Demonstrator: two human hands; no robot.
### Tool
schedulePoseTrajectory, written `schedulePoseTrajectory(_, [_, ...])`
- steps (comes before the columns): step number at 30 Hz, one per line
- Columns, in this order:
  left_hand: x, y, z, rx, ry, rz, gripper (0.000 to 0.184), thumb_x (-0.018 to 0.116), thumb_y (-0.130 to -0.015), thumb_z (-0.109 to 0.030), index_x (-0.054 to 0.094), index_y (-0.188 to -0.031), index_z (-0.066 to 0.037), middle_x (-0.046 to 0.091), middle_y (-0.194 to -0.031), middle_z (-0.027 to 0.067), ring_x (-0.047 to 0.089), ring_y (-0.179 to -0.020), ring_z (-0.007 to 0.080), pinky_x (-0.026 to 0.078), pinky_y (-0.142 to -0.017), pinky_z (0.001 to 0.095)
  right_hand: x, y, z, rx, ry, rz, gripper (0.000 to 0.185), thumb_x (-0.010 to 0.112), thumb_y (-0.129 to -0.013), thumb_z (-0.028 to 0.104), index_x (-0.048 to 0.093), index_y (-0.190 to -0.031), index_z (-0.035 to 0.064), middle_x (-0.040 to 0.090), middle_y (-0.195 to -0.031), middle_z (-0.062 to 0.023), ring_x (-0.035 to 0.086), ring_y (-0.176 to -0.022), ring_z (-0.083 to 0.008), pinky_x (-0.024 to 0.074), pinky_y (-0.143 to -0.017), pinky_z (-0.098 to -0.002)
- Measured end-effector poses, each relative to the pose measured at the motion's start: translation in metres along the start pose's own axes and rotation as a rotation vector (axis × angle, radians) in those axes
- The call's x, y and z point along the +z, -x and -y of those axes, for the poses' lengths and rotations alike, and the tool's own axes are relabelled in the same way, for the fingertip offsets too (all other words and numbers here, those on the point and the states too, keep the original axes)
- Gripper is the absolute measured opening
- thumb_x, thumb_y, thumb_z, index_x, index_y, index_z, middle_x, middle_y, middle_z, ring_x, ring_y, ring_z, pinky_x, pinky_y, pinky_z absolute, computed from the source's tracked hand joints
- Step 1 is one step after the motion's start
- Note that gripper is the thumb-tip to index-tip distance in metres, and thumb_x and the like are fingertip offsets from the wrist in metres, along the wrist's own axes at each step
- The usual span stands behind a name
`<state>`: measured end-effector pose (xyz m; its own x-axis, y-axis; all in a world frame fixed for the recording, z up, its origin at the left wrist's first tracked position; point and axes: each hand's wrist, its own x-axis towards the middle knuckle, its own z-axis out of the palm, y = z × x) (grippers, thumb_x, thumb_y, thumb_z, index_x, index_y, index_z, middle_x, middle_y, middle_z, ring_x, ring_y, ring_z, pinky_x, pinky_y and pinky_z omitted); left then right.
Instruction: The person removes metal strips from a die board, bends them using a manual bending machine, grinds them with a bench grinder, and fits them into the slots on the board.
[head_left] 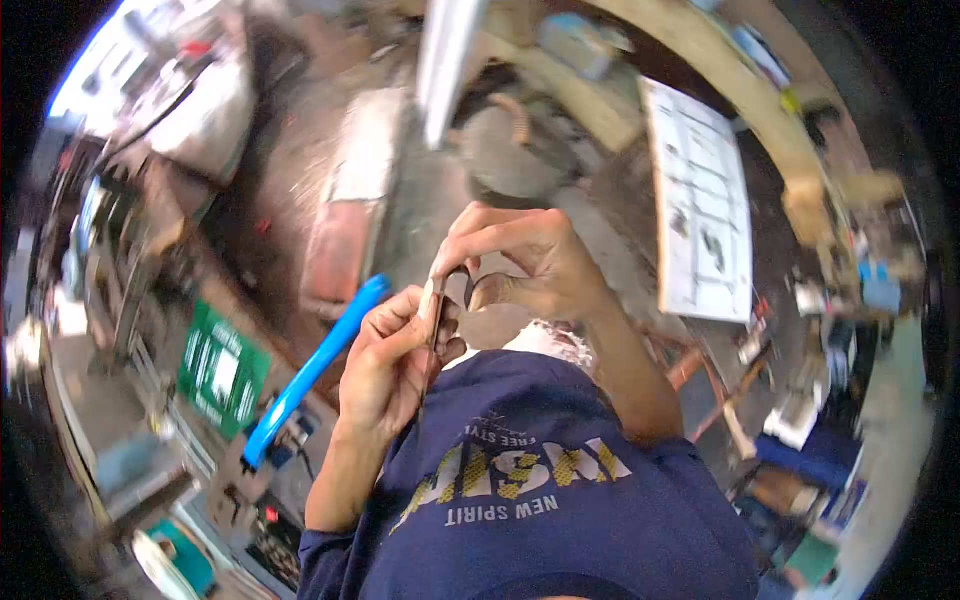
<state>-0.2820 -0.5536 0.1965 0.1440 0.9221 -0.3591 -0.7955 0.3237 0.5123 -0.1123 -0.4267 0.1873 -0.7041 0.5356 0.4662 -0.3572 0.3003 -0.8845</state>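
Note:
In the head view, my left hand (385, 365) is closed around a thin, flat brownish strip (434, 325) that stands edge-on in front of my chest. My right hand (530, 265) is just above and to the right, its thumb and index finger curled in a pinch. Close to these fingertips is a small dark curved piece (468, 285). Whether it belongs to the strip or is separate, I cannot tell. Fingers of both hands meet near the strip's upper end. A bright blue tube (318, 368) slants beside my left hand, apparently behind it.
Ahead stands a round grey block (515, 150), with a pale upright post (445, 75) nearby. A long reddish and white slab (350, 205) lies left of it. To the right is a white board with black markings (700, 200). A green sign (222, 370) is at left.

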Motion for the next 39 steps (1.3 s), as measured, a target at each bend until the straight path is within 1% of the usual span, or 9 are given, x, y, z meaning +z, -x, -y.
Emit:
schedulePoseTrajectory(5, [0.081,-0.078,0.11,0.167,-0.768,0.161,0.04,0.058,-0.092,-0.02,0.059,-0.12,0.007,0.065,-0.104,0.0096,0.06,-0.097,0.0167,0.047,-0.087,0.0307,-0.108,0.145,0.062,0.143,0.424,-0.367,0.025,0.083,-0.077,0.014,0.075,-0.1,0.0069,0.071,-0.093,-0.0071,0.063,-0.085,-0.0175,0.0501,-0.078,-0.0312])
schedulePoseTrajectory(7, [0.112,-0.103,0.163,0.302,-0.955,0.448,0.036,0.068,-0.084,-0.006,0.06,-0.118,0.003,0.062,-0.115,0.0092,0.06,-0.103,0.0187,0.046,-0.097,0.0358,-0.147,0.21,0.072,0.03,0.499,-0.515,0.023,0.082,-0.078,0.015,0.075,-0.099,0.0067,0.071,-0.09,-0.0081,0.064,-0.085,-0.0176,0.0509,-0.077,-0.031])
schedulePoseTrajectory(9, [0.152,-0.119,0.217,0.318,-1.204,0.345,0.022,0.065,-0.08,0.01,0.064,-0.101,0.003,0.062,-0.107,0.0076,0.062,-0.099,0.0146,0.053,-0.087,0.0311,-0.17,0.26,0.097,0.194,0.503,-0.612,0.023,0.081,-0.08,0.016,0.074,-0.099,0.0046,0.072,-0.09,-0.0093,0.065,-0.082,-0.0181,0.0519,-0.075,-0.0319])
schedulePoseTrajectory(14, [0.198,-0.152,0.311,0.311,-1.219,0.3,0.017,0.06,-0.08,0.012,0.066,-0.094,0.005,0.067,-0.083,0.0083,0.066,-0.074,0.0131,0.055,-0.063,0.0258,-0.207,0.343,0.142,0.327,0.454,-0.804,0.024,0.078,-0.084,0.014,0.072,-0.104,0.0013,0.07,-0.095,-0.0117,0.066,-0.085,-0.0161,0.0519,-0.075,-0.031])
schedulePoseTrajectory(21, [0.256,-0.157,0.356,0.355,-1.463,0.522,0.007,0.066,-0.083,0.008,0.067,-0.088,0.002,0.069,-0.084,0.0068,0.067,-0.077,0.0129,0.056,-0.068,0.0289,-0.22,0.402,0.162,0.219,0.47,-0.959,0.023,0.075,-0.087,0.016,0.071,-0.101,-0.0017,0.069,-0.092,-0.014,0.067,-0.085,-0.0228,0.0514,-0.077,-0.0342])
schedulePoseTrajectory(31, [0.31,-0.169,0.373,0.428,-1.703,0.826,0.011,0.071,-0.082,0.002,0.067,-0.091,-0.001,0.069,-0.081,0.0154,0.072,-0.074,0.0298,0.054,-0.064,0.0347,-0.226,0.454,0.171,0.141,0.486,-1.124,0.025,0.076,-0.086,0.015,0.074,-0.106,0.0012,0.072,-0.093,-0.0102,0.068,-0.085,-0.0179,0.0523,-0.076,-0.031])
schedulePoseTrajectory(35, [0.325,-0.17,0.376,0.584,-1.644,0.808,0.022,0.068,-0.077,0.003,0.067,-0.098,-0.001,0.067,-0.089,0.0176,0.067,-0.082,0.0383,0.052,-0.069,0.038,-0.23,0.455,0.169,0.197,-0.072,-1.277,0.024,0.074,-0.084,0.0,0.072,-0.108,-0.0035,0.068,-0.099,-0.0071,0.063,-0.083,-0.013,0.0498,-0.075,-0.0246])
schedulePoseTrajectory(37, [0.309,-0.175,0.385,0.481,-1.534,0.683,0.022,0.062,-0.079,0.009,0.069,-0.098,0.0,0.07,-0.092,0.0169,0.07,-0.084,0.0348,0.055,-0.073,0.0348,-0.254,0.464,0.148,0.016,0.246,-1.103,0.024,0.073,-0.085,-0.001,0.071,-0.109,-0.0052,0.067,-0.103,-0.0091,0.062,-0.089,-0.013,0.0507,-0.077,-0.0257])
schedulePoseTrajectory(39, [0.28,-0.181,0.391,0.39,-1.601,0.565,0.02,0.072,-0.079,0.005,0.073,-0.098,0.001,0.074,-0.095,0.0114,0.073,-0.084,0.0199,0.059,-0.074,0.0308,-0.256,0.464,0.134,0.223,0.232,-1.032,0.025,0.074,-0.085,0.0,0.071,-0.109,-0.0041,0.068,-0.104,-0.0096,0.063,-0.091,-0.0139,0.0512,-0.078,-0.0261])
